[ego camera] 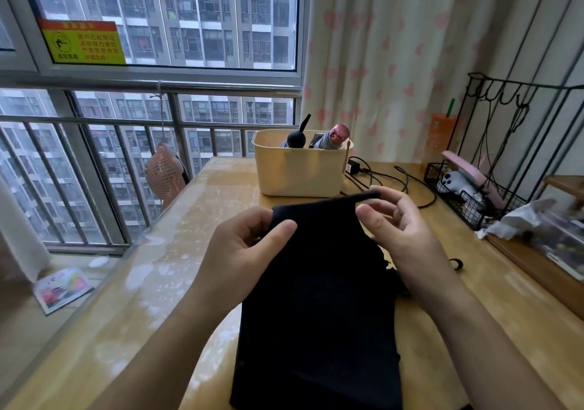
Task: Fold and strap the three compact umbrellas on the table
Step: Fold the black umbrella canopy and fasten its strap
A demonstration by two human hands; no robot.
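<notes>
We pinched black umbrella canopy (316, 299) top edge: left hand (246, 248), right hand (401, 229), thumb-and-fingers. Cloth judged limp, light, slippery.

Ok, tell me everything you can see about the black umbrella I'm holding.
The black umbrella shows as a flat panel of plain, matte dark fabric, its top edge stretched between both hands. The left hand pinches the top left corner, and the right hand pinches the top right edge. The cloth runs down toward the camera over the wooden table. No handle, ribs or strap can be made out.
</notes>
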